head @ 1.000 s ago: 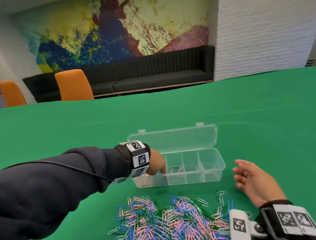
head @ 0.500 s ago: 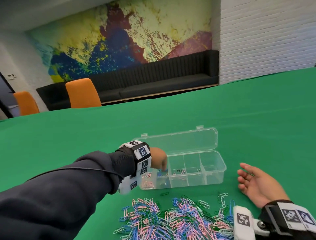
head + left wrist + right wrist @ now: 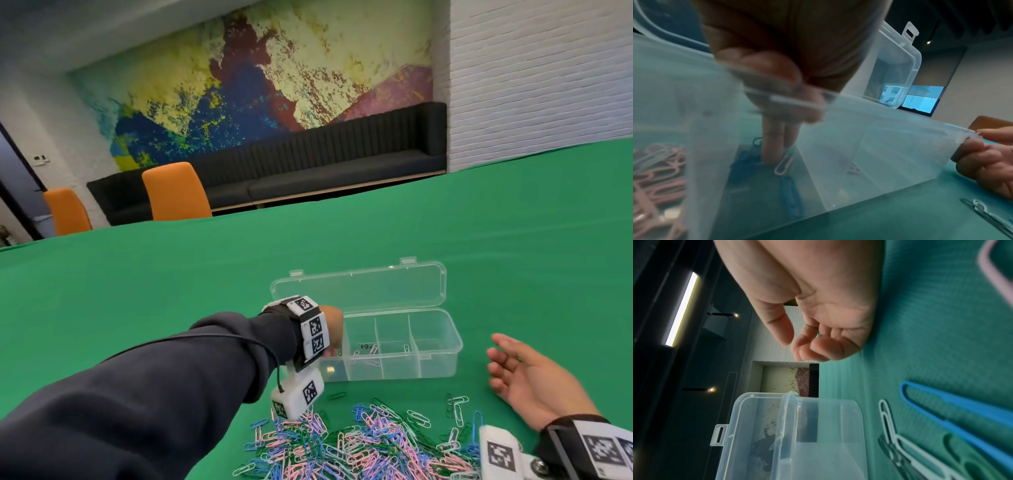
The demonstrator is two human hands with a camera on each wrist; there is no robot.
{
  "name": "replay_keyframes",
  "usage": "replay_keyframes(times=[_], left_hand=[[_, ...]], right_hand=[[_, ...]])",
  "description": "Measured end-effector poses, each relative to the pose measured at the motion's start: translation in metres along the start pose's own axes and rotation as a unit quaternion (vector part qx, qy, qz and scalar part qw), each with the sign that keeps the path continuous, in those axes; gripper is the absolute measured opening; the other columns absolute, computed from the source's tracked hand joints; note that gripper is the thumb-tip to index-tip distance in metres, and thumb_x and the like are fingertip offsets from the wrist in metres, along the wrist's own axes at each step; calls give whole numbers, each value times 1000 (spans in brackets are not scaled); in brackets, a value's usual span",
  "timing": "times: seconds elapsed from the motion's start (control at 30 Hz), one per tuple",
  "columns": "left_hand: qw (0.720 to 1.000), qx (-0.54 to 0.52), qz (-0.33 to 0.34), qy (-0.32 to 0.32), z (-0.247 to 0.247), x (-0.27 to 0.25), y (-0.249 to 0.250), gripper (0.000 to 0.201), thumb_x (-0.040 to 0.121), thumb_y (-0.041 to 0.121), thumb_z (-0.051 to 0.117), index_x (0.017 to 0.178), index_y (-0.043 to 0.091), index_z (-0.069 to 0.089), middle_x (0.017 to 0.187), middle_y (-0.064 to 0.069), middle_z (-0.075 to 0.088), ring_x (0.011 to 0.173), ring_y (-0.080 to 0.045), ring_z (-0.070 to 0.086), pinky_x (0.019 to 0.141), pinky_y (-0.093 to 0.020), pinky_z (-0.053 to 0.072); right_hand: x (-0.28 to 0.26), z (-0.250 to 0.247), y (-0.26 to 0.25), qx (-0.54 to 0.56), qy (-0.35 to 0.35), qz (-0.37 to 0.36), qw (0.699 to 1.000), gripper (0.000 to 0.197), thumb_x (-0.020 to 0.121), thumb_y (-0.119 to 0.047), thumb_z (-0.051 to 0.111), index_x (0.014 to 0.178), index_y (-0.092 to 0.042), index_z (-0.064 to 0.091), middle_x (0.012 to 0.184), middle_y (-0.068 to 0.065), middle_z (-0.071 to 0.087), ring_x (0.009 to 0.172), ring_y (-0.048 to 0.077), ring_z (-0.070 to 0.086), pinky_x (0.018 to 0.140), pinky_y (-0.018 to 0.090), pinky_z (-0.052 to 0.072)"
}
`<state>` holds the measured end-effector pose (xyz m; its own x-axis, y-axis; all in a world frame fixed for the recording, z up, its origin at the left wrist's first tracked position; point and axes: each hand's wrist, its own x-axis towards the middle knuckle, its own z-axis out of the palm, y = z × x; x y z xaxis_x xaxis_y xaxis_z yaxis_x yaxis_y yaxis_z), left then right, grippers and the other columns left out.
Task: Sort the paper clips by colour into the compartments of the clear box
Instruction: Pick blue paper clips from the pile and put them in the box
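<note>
The clear box (image 3: 435, 366) stands on the green table with its lid (image 3: 359, 291) folded back. My left hand (image 3: 334, 329) reaches into its left end. In the left wrist view the left hand's fingers (image 3: 777, 146) point straight down into a compartment of blue clips (image 3: 791, 194), and a white clip (image 3: 784, 164) lies against the fingertips. Pink clips (image 3: 657, 162) fill the compartment to the left. The mixed pile of paper clips (image 3: 370, 445) lies in front of the box. My right hand (image 3: 513, 370) rests on its edge to the right of the box, fingers relaxed, holding nothing.
Loose clips lie beside my right wrist: a blue clip (image 3: 953, 410), a white clip (image 3: 892, 423) and a green clip (image 3: 962, 459). A single green clip (image 3: 337, 395) lies between box and pile. Orange chairs (image 3: 174, 195) and a black bench stand beyond the table's far edge.
My left hand has stayed at the box's left end and its fingers have dipped lower into the compartment. The right hand has hardly moved. The head view has tilted up a little.
</note>
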<state>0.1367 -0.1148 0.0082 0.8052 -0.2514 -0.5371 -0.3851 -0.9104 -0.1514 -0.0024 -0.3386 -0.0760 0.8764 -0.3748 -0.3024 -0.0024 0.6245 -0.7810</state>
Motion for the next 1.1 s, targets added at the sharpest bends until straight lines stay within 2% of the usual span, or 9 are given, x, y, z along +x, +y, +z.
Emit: replay_keyframes(times=[0.07, 0.33, 0.43, 0.5, 0.6, 0.73, 0.87, 1.0, 1.1], left_hand=[[998, -54, -13, -19, -4, -1, 2, 28, 95, 13, 53, 114, -6, 61, 87, -14, 68, 51, -12, 47, 53, -19, 42], [958, -276, -57, -47, -9, -8, -4, 23, 92, 4, 48, 69, 8, 51, 54, 1, 62, 56, -9, 55, 57, -16, 50], [931, -346, -83, -81, -13, -16, 3, 12, 80, -2, 43, 85, -2, 54, 68, -14, 61, 69, -21, 52, 92, -31, 46], [919, -374, -87, -94, -13, -20, 7, 39, 79, 5, 45, 116, -7, 50, 90, -17, 59, 80, -27, 51, 101, -34, 41], [916, -382, -102, -71, -9, -21, 15, 49, 87, 14, 48, 130, -10, 43, 112, -19, 57, 78, -24, 51, 94, -33, 44], [931, -348, -108, 0, 2, -13, 21, 45, 93, 20, 52, 129, -5, 45, 83, -12, 58, 58, -19, 47, 60, -25, 46], [941, -327, -89, 20, 5, -16, 22, 42, 97, 23, 49, 131, -1, 48, 132, -16, 54, 114, -27, 58, 93, -32, 46], [897, -433, -93, -1, 6, -13, 17, 41, 94, 24, 54, 125, -4, 50, 102, -15, 62, 76, -23, 59, 76, -29, 51], [834, -539, -106, -55, 1, -13, 11, 40, 92, 21, 55, 119, -8, 50, 98, -17, 60, 80, -26, 58, 82, -33, 52]], right_hand=[[0, 0, 1, 0, -1, 3, 1000, 16, 95, -13, 41, 87, -16, 53, 67, 2, 49, 47, 10, 46, 34, 13, 37], [1, 0, 2, 5, 1, 8, 1000, 18, 96, -13, 40, 87, -15, 56, 56, -1, 54, 42, 8, 49, 34, 13, 37], [1, -1, 2, 12, 4, 12, 1000, 19, 95, -13, 40, 87, -15, 56, 47, -4, 56, 36, 5, 49, 34, 12, 37], [2, -1, 2, 15, 7, 13, 1000, 19, 95, -12, 39, 87, -15, 56, 44, -5, 57, 34, 4, 49, 34, 11, 37], [0, 0, 1, 21, 8, 10, 1000, 19, 96, -12, 39, 86, -14, 56, 43, -5, 56, 33, 4, 49, 33, 11, 36], [-2, 2, 1, 21, 8, 7, 1000, 19, 96, -11, 39, 86, -14, 56, 43, -5, 56, 32, 4, 48, 33, 11, 36], [-4, 4, 1, 11, 4, 4, 1000, 18, 95, -10, 41, 87, -13, 57, 46, -4, 56, 34, 4, 49, 33, 12, 36], [-6, 7, 1, -13, 0, -7, 1000, 19, 95, -9, 41, 86, -14, 57, 57, -1, 55, 45, 9, 48, 38, 17, 36], [-7, 9, 1, -28, -6, -10, 1000, 18, 95, -9, 40, 88, -13, 56, 67, 3, 50, 54, 12, 44, 43, 20, 34]])
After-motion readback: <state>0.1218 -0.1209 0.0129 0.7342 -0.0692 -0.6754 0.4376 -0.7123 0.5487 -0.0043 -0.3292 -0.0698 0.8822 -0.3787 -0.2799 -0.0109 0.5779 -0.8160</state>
